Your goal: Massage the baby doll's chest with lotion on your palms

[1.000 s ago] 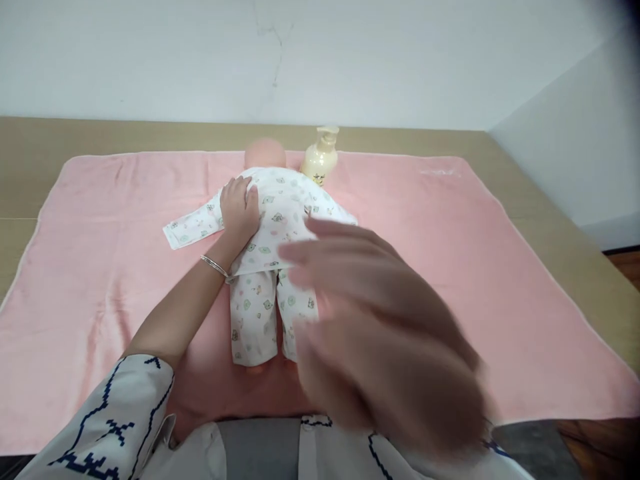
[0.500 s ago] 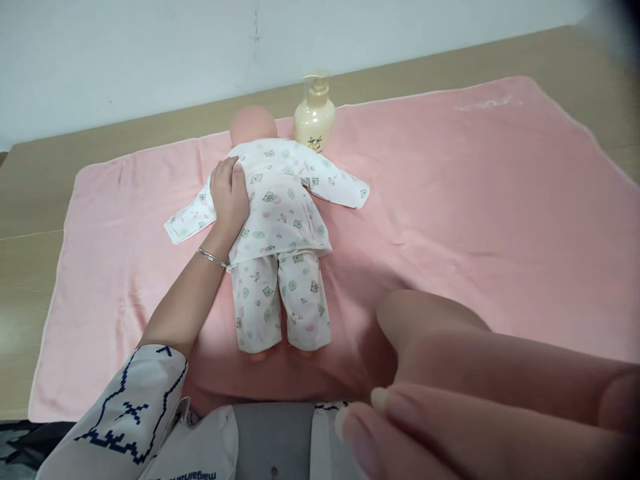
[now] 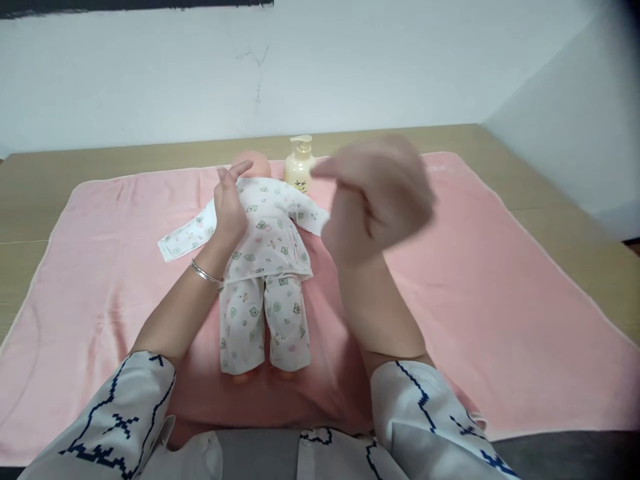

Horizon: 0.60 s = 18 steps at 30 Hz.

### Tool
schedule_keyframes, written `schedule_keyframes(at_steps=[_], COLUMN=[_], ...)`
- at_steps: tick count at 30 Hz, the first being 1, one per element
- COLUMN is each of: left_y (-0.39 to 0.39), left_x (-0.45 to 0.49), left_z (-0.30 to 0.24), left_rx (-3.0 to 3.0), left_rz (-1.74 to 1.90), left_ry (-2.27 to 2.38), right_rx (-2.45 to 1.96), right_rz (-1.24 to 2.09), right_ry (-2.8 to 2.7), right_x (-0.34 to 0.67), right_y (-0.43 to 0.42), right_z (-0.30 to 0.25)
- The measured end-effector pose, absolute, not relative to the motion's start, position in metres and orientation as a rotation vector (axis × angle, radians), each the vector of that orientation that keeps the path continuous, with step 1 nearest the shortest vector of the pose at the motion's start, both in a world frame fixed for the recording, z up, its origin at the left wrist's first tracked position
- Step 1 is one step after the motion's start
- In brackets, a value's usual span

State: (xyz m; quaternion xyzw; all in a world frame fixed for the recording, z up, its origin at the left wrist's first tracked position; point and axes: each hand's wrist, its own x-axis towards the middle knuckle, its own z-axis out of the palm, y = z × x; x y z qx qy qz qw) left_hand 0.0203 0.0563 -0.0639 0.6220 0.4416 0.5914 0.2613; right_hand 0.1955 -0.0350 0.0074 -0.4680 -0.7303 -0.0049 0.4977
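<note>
Doll [image 3: 270, 243] in white printed pajamas [image 3: 273, 257], lying outstretched.

the doll's top [image 3: 267, 233] and trousers [image 3: 243, 327] are matt printed cloth; its head [image 3: 256, 163] looks smooth, like soft plastic. the bottle [image 3: 299, 168] is glossy plastic, the bangle [image 3: 205, 273] shiny metal, the blanket [image 3: 475, 300] matt, lightly creased cloth, the table [image 3: 565, 227] smooth and wood-toned, the wall [image 3: 360, 67] matt with fine cracks.

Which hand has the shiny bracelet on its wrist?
The left hand, the one nearer the doll: a silver bracelet circles its wrist. The right hand, blurred, shows no bracelet at its wrist.
</note>
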Motion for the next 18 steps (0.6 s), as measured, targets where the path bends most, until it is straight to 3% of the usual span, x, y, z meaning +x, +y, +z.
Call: schedule_keyframes(at_steps=[8,18], left_y=[0.119,0.136], left_x=[0.057,0.067], left_z=[-0.059,-0.053], left_rx=[1.666,1.485], left_rz=[1.279,1.202], left_ry=[0.981,0.777], right_rx=[-1.419,-1.498], right_rz=[0.092,0.067], right_ry=[-1.941,-2.036], right_x=[0.188,0.195], right_y=[0.06,0.071], right_z=[-0.032,-0.045])
